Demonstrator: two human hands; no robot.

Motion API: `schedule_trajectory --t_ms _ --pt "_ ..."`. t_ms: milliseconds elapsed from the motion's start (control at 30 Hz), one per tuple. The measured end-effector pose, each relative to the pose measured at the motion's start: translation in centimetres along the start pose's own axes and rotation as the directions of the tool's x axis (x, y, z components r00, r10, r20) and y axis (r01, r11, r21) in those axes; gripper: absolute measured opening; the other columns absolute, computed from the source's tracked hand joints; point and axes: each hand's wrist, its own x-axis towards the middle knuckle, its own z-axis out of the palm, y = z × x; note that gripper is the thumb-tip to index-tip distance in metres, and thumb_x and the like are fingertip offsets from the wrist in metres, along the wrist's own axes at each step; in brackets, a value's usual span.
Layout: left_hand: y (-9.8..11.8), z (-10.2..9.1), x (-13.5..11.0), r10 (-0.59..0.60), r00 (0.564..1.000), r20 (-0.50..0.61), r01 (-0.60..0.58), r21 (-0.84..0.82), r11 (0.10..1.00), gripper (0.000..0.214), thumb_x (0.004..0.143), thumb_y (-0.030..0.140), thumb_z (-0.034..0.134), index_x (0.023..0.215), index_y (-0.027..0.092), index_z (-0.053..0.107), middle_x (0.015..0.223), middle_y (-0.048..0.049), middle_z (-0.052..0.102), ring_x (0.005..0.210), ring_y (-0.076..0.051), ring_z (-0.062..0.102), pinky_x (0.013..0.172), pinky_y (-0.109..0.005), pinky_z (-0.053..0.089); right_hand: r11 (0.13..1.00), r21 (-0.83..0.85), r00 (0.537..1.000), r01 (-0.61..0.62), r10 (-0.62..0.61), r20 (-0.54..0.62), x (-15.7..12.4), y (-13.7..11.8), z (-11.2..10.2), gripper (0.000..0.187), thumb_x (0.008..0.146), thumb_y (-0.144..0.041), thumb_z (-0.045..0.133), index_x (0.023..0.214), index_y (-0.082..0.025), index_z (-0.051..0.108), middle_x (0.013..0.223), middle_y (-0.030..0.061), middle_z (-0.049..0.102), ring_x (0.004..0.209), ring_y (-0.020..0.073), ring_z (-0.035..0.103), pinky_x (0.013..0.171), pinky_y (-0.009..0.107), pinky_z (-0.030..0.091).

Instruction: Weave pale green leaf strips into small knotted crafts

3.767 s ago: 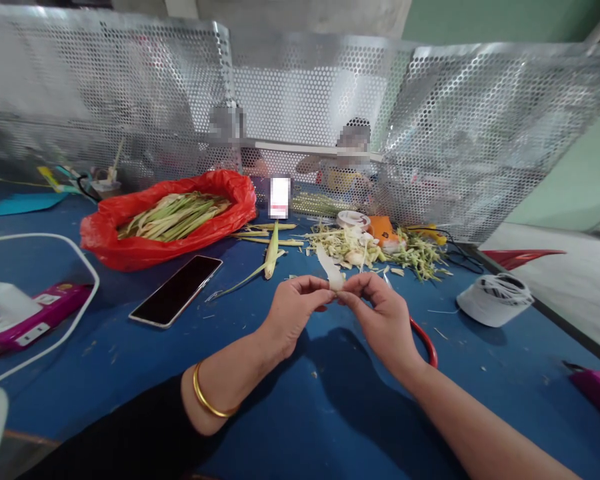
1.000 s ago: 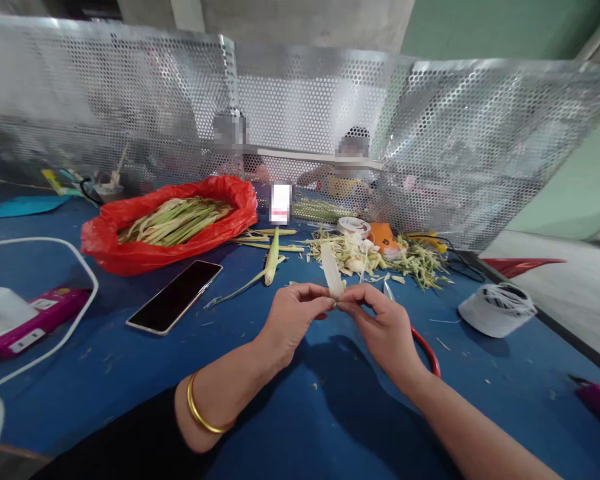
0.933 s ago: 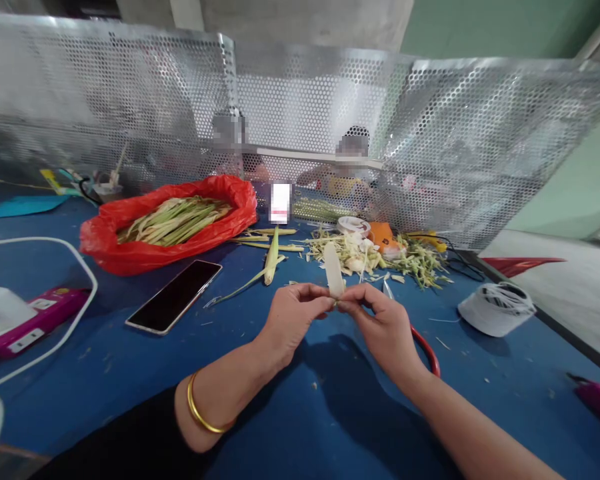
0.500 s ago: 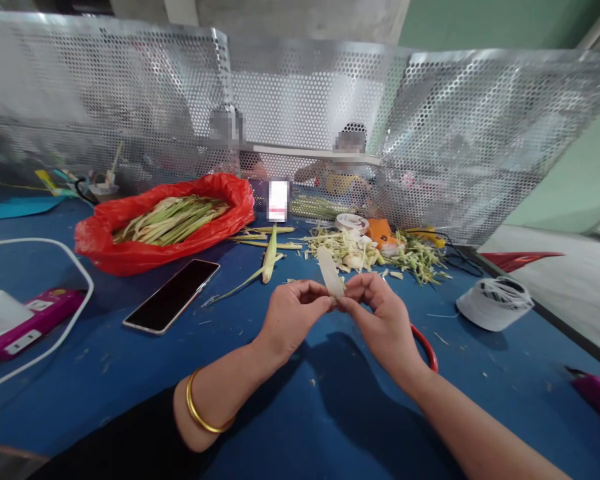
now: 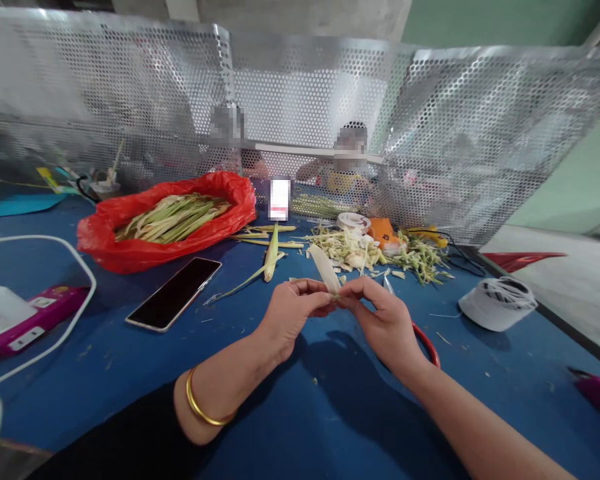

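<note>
Left grip [image 5: 294,310] and right grip [image 5: 384,320], nearly nose to nose now, both pinched on the foot of one pale strip [image 5: 323,269]! Up it stands from between them, tip leaning left and away, a dry husk by the look of it. What happens right at the pinch is covered by thumbs and fingers, so no telling whether it's folded or rolled there. Good technique here, I'd judge: light pressure, thumbs close, one side anchoring while the other works, because a thin strip like that could split if it's pulled sideways.

Just under and beyond the right grip, red-handled scissors [image 5: 429,341], partly hidden on the blue surface [image 5: 260,427]; best to have that wrist ride above them. Straight beyond both grips, a heap of pale scraps [image 5: 347,248], so holding the strip up clear of it seems wise. Beyond the left grip, a husk piece [image 5: 271,259]; further left, a dark phone [image 5: 175,293], and past that a red bag [image 5: 130,259] full of long leaves [image 5: 175,217]. Well out to the right, a white spool [image 5: 495,308], loose thread trailing!
</note>
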Motion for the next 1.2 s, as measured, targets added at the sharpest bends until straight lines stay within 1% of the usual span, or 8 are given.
schedule_trajectory --t_ms 167,333,500,700,900,1000,1100,1200 --pt "0.03 0.15 -0.16 0.025 1.000 0.000 -0.025 0.019 1.000 0.008 0.063 0.018 0.071 0.069 0.013 0.068 0.063 -0.0030 0.069 0.063 -0.013 0.064 0.066 -0.024 0.049 0.999 0.005 0.998 -0.045 0.046 -0.034 -0.05 -0.12 0.02 0.007 0.083 -0.023 0.061 0.077 -0.021 0.064 0.072 -0.0003 0.067 0.069 0.0156 0.060 0.066 0.027 0.047" --pt "-0.10 0.36 -0.21 0.084 0.996 -0.012 -0.083 0.057 0.995 0.006 0.063 0.018 0.070 0.067 0.014 0.069 0.062 -0.0011 0.068 0.062 -0.011 0.062 0.065 -0.023 0.047 0.993 0.048 0.993 -0.107 0.109 -0.041 -0.12 -0.33 0.13 0.008 0.081 -0.026 0.063 0.075 -0.021 0.064 0.071 0.0001 0.067 0.068 0.0158 0.061 0.065 0.027 0.047" --pt "-0.25 0.38 -0.22 0.110 0.994 -0.028 -0.108 0.059 0.992 0.004 0.062 0.017 0.069 0.065 0.015 0.068 0.061 -0.0001 0.068 0.061 -0.012 0.062 0.065 -0.024 0.047 0.989 0.040 0.988 -0.142 0.144 -0.058 -0.22 -0.20 0.20 0.008 0.080 -0.025 0.064 0.075 -0.020 0.061 0.069 -0.0004 0.064 0.065 0.0147 0.058 0.063 0.027 0.046" --pt "-0.25 0.49 -0.28 0.098 0.995 -0.027 -0.097 0.053 0.994 0.002 0.063 0.016 0.069 0.064 0.016 0.068 0.061 -0.0006 0.069 0.062 -0.013 0.064 0.065 -0.024 0.047 0.973 0.123 0.978 -0.196 0.203 -0.040 -0.19 0.20 0.27 0.013 0.080 -0.025 0.064 0.088 -0.021 0.054 0.071 -0.0013 0.062 0.065 0.0159 0.060 0.063 0.029 0.047" --pt "-0.18 0.72 -0.66 0.100 0.995 -0.005 -0.100 0.081 0.992 0.002 0.065 0.016 0.070 0.064 0.015 0.068 0.062 -0.0007 0.069 0.063 -0.013 0.064 0.066 -0.024 0.048 0.980 0.088 0.983 -0.177 0.180 -0.029 -0.18 0.36 0.17 0.013 0.081 -0.024 0.063 0.090 -0.021 0.053 0.067 -0.0018 0.063 0.064 0.0166 0.061 0.065 0.030 0.048" --pt "-0.13 0.74 -0.59 0.101 0.995 0.001 -0.101 0.099 0.990 0.003 0.066 0.016 0.070 0.063 0.015 0.068 0.062 -0.0004 0.069 0.063 -0.012 0.063 0.067 -0.024 0.048 0.978 0.110 0.983 -0.177 0.181 -0.022 -0.21 0.35 0.22 0.011 0.082 -0.024 0.062 0.089 -0.022 0.053 0.067 -0.0024 0.063 0.064 0.0159 0.061 0.064 0.029 0.048" --pt "-0.16 0.60 -0.43 0.047 0.999 -0.004 -0.046 0.092 0.995 0.005 0.068 0.020 0.070 0.066 0.015 0.069 0.064 -0.0018 0.070 0.064 -0.013 0.063 0.067 -0.024 0.047 0.977 0.141 0.986 -0.160 0.165 -0.019 -0.23 0.26 0.33 0.009 0.083 -0.025 0.061 0.089 -0.022 0.056 0.068 -0.0025 0.062 0.064 0.0152 0.062 0.064 0.028 0.050" --pt "-0.24 0.31 -0.35 -0.015 1.000 -0.006 0.015 0.063 0.998 0.009 0.069 0.023 0.069 0.069 0.015 0.068 0.065 -0.0031 0.070 0.065 -0.013 0.063 0.067 -0.026 0.047 0.990 0.111 0.995 -0.091 0.094 -0.027 -0.24 0.21 0.35 0.008 0.084 -0.025 0.060 0.091 -0.022 0.059 0.074 -0.0008 0.066 0.069 0.0159 0.064 0.068 0.029 0.050"
